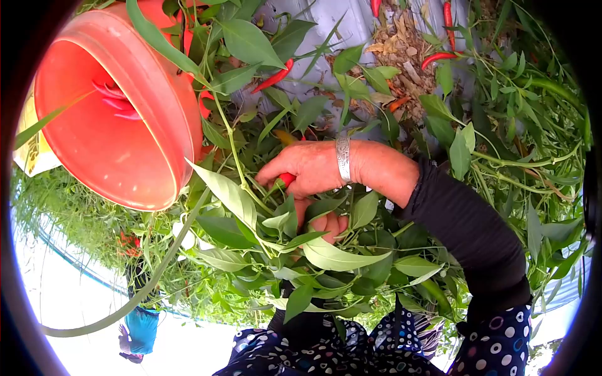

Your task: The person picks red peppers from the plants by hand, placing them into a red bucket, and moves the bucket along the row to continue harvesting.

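Note:
My right hand (307,169), with a silver bracelet at the wrist, reaches in from the right among the leaves. Its fingers are closed around a red chili pepper (286,179), of which only a short part shows. Just below, the curled fingers of my left hand (330,225) show between the leaves of the pepper plant (338,254). Leaves cover most of that hand, and whatever it grips is hidden. At the upper left, an orange-red bucket (119,169) lies tilted with its mouth facing left and down. Several red chili peppers (117,100) are inside it.
Loose red chilies (274,76) show around the plastic ground sheet (326,31). Dry leaf litter (401,62) fills a gap in the sheet. Green stems crowd the right side. A long curved leaf (157,276) crosses the lower left. Another person (141,326) is farther off at the left.

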### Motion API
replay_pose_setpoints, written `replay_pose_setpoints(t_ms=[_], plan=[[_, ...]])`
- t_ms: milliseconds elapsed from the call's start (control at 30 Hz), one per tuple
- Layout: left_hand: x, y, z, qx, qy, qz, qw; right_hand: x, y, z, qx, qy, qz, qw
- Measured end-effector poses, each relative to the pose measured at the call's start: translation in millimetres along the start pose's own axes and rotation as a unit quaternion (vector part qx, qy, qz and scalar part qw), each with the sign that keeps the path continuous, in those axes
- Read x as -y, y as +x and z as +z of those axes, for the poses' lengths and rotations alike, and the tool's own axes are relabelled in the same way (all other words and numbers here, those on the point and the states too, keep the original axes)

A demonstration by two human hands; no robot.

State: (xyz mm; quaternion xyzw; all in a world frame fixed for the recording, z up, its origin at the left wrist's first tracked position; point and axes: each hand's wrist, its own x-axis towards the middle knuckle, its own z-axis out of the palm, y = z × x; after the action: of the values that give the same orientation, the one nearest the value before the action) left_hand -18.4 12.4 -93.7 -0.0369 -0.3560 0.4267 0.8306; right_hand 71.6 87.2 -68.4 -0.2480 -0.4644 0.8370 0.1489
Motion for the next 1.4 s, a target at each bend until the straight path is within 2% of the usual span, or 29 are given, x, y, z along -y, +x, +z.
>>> replay_pose_setpoints(t_ms=[100, 133, 167, 233, 267, 300, 367, 400, 433, 500, 633, 733, 767, 833, 900, 933, 1033, 1100, 1133, 1167, 1233, 1267, 1300, 1333, 1367, 1400], plan=[[1.2, -9.3, 8.6, -0.016, 0.044, 0.002, 0.999, 0.2, 0.7, -5.0, 0.013, -0.069, 0.009, 0.997], [-10.4, -42.4, 25.1, -0.021, 0.044, 0.004, 0.999, 3.1, 0.1, -5.0, -0.022, -0.138, 0.009, 0.99], [-21.3, -73.5, 42.2, -0.145, 0.091, -0.157, 0.973, 7.1, -1.3, -4.8, -0.064, -0.24, 0.042, 0.968], [-15.8, -58.5, 42.9, -0.15, 0.08, -0.133, 0.976, 6.1, -3.5, -9.3, -0.114, -0.332, 0.026, 0.936], [-13.2, -45.1, 38.6, -0.149, 0.068, -0.111, 0.98, -4.0, -2.9, -9.2, -0.172, -0.399, -0.032, 0.9], [-10.7, -29.1, 34.6, -0.148, 0.057, -0.089, 0.983, -6.0, -0.5, -10.5, -0.171, -0.397, -0.032, 0.901], [-7.5, -12.8, 30.6, -0.145, 0.032, -0.045, 0.988, -9.3, 4.9, -13.4, -0.208, -0.47, -0.006, 0.858], [-8.6, -12.0, 43.6, -0.221, 0.047, -0.05, 0.973, -15.7, 2.8, -20.4, -0.247, -0.467, -0.006, 0.849], [12.5, -14.2, 46.4, -0.256, 0.084, 0.095, 0.958, -21.8, 3.2, -24.9, -0.266, -0.432, 0.005, 0.861], [-1.4, -11.1, 53.6, -0.288, 0.091, 0.018, 0.953, -29.1, 3.6, -24.9, -0.292, -0.339, -0.004, 0.894], [0.6, -4.1, 56.0, -0.319, 0.111, 0.014, 0.941, -37.6, -2.1, -29.5, -0.271, -0.366, 0.042, 0.889], [-5.6, -0.2, 68.2, -0.424, 0.133, -0.014, 0.896, -43.1, -1.0, -40.5, -0.217, -0.403, 0.147, 0.877], [-6.6, 0.8, 73.2, -0.458, 0.137, -0.023, 0.878, -44.0, 0.1, -43.7, -0.217, -0.407, 0.149, 0.875], [-6.9, 1.3, 80.2, -0.522, 0.145, -0.039, 0.84, -45.1, 2.8, -48.3, -0.129, -0.424, 0.199, 0.874], [2.5, -6.7, 75.9, -0.511, 0.096, 0.073, 0.851, -48.2, 5.5, -51.4, -0.119, -0.431, 0.21, 0.869], [-3.0, -7.3, 87.2, -0.606, 0.058, 0.097, 0.788, -50.5, 6.7, -53.9, -0.105, -0.447, 0.201, 0.865], [-4.4, -4.5, 88.5, -0.647, 0.102, 0.079, 0.752, -60.7, 10.8, -60.6, -0.085, -0.479, 0.201, 0.85], [-4.5, -0.7, 88.1, -0.666, 0.113, 0.079, 0.733, -68.1, 8.9, -68.7, -0.139, -0.554, 0.15, 0.807], [-5.4, 0.7, 86.9, -0.674, 0.116, 0.079, 0.725, -67.7, 2.8, -79.1, -0.15, -0.524, 0.203, 0.813], [-5.4, 2.3, 86.5, -0.681, 0.12, 0.078, 0.718, -65.6, 0.6, -88.2, -0.15, -0.526, 0.204, 0.812], [-5.3, 5.1, 90.3, -0.696, 0.127, 0.081, 0.703, -65.8, -1.0, -106.9, -0.261, -0.423, 0.237, 0.835], [-4.4, 6.5, 92.1, -0.702, 0.129, 0.082, 0.695, -67.1, -3.8, -116.7, -0.26, -0.424, 0.239, 0.834], [-3.6, 7.1, 94.2, -0.709, 0.131, 0.083, 0.688, -70.0, -7.7, -128.0, -0.388, -0.213, 0.191, 0.876], [-0.9, 7.8, 96.0, -0.718, 0.131, 0.081, 0.679, -74.6, -11.6, -139.1, -0.491, 0.013, 0.129, 0.862], [0.9, 8.9, 99.8, -0.723, 0.135, 0.082, 0.673, -78.0, -15.3, -149.8, -0.523, -0.011, 0.063, 0.85], [-0.8, 12.0, 101.4, -0.728, 0.143, 0.086, 0.666, -72.6, -13.2, -153.4, -0.498, -0.005, 0.064, 0.865]])
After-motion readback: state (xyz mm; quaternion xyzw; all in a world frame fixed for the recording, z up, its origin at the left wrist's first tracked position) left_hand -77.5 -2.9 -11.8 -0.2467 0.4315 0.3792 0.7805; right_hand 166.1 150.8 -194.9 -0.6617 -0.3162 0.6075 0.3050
